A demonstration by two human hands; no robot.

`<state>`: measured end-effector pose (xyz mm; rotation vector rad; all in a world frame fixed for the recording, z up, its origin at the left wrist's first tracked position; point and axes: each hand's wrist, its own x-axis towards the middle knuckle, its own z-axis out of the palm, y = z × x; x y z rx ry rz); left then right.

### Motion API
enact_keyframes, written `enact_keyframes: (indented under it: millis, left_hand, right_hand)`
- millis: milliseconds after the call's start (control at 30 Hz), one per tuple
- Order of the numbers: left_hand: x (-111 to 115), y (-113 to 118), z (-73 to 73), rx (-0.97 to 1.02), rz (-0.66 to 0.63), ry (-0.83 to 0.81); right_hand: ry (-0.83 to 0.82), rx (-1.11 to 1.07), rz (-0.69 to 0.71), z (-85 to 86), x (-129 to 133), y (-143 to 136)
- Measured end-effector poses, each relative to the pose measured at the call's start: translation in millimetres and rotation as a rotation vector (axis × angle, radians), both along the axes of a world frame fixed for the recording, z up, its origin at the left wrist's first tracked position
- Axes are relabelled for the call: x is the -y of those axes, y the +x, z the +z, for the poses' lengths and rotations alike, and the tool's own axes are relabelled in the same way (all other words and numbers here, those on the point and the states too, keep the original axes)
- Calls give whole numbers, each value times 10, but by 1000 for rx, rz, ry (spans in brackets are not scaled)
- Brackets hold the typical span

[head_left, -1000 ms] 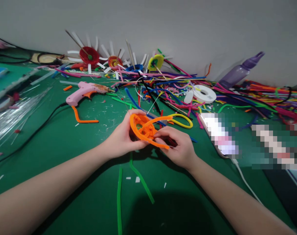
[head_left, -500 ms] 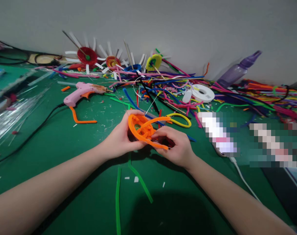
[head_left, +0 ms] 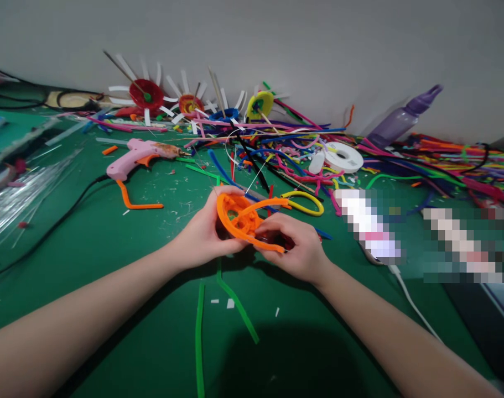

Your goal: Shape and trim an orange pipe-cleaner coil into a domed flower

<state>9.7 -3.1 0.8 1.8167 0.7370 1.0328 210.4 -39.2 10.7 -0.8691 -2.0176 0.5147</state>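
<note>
An orange fuzzy ring-shaped piece [head_left: 232, 220] with a green centre is held up over the green table between both hands. My left hand [head_left: 204, 229] grips its left side, thumb below and fingers behind. The fingers of my right hand [head_left: 293, 243] are closed on its lower right edge, by a loose orange strand. Another orange strand stretches right from the middle of the piece, near a yellow loop [head_left: 313, 204] on the table. A thin shiny line rises from the top of the piece. The fingertips behind the piece are hidden.
Left lies a pink glue gun [head_left: 131, 157] with a black cord. Green stems [head_left: 199, 337] and white scraps are in front. Finished-looking wheels [head_left: 147, 97], a pile of coloured stems [head_left: 285, 130], a white spool [head_left: 343, 157] and a purple bottle [head_left: 396, 124] stand behind. Blurred-out devices lie right.
</note>
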Motion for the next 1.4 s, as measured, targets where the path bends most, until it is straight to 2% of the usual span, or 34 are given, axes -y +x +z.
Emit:
enact_keyframes:
  millis: [567, 767, 1400]
  left_hand:
    - [5, 4, 6, -18, -6, -1]
    - [6, 8, 17, -17, 0, 49]
    - [8, 2, 20, -29, 0, 20]
  right_hand:
    - [39, 13, 35, -18, -17, 16]
    - [11, 26, 42, -18, -18, 26]
    - [-6, 26, 61, -23, -24, 25]
